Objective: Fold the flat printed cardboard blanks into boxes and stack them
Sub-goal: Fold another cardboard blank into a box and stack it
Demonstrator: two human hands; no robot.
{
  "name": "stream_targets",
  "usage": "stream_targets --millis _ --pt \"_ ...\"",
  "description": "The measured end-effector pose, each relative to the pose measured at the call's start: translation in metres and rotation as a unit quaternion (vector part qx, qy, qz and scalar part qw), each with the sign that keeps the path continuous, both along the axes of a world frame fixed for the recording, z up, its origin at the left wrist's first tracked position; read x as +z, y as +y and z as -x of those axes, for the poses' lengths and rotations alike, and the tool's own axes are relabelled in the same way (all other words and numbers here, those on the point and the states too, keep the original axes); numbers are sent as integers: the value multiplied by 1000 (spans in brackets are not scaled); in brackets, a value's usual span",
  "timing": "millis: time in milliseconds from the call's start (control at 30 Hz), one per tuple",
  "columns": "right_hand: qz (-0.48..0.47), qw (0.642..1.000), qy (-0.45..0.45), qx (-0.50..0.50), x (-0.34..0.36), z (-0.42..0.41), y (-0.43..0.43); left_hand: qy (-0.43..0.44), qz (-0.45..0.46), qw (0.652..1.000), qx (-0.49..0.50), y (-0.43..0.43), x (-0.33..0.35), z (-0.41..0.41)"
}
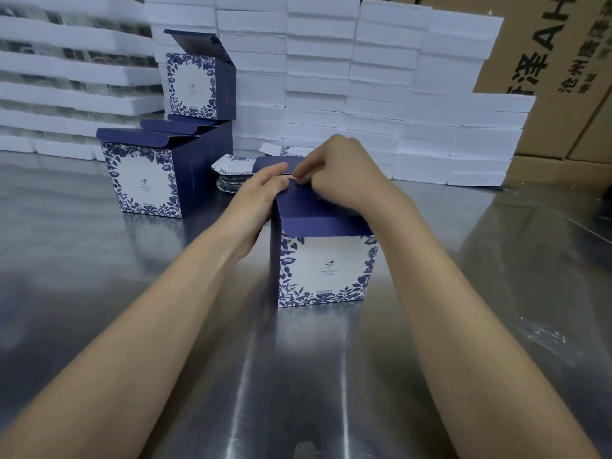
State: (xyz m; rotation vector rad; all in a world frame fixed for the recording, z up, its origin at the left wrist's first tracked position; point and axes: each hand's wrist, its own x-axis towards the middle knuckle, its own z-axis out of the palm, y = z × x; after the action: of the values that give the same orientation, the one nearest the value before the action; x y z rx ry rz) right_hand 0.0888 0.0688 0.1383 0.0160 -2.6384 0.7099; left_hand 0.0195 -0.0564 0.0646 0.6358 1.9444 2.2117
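- At the middle of the shiny steel table [132,326], a navy-and-white floral cardboard box [326,273] stands upright.
- Left hand [261,200] presses straight-fingered on its top edge.
- Right hand [344,175] pinches the top flap (curled tight).

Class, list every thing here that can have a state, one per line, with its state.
front box, upright, lid flap being handled
left hand, fingers straight, pressing box top
right hand, pinching the lid flap
stacked boxes, three, lids untucked
blanks, flat, piled
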Motion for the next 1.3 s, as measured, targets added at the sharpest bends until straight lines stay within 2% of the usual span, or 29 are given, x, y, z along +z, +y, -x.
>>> stream_targets --millis 100,200,333,467,867,967,1200,1300 --pt "-14 1000 3 0 -3 3 -7 29 2 999 -37 2 -6 -2" --pt "-24 1000 1 -13 -6 8 -8 -1 8 998 -64 0 -15 -3" --pt "-25 999 -29 -3 -12 13 -10 98 143 982 -78 -2 -32 -3" --pt "-5 998 -58 16 -15 13 -5 117 126 984 -42 3 -32 -11" --pt "-2 996 -71 63 -11 9 -4 160 220 962 29 5 -22 -21" --pt "11 993 -93 78 -4 1 -2 151 215 964 35 8 -19 -21" --pt "-23 989 -125 76 16 -14 5 152 229 961 32 6 -22 -12" --pt "1 986 -152 74 28 -25 15 153 228 961 31 4 -24 -8"
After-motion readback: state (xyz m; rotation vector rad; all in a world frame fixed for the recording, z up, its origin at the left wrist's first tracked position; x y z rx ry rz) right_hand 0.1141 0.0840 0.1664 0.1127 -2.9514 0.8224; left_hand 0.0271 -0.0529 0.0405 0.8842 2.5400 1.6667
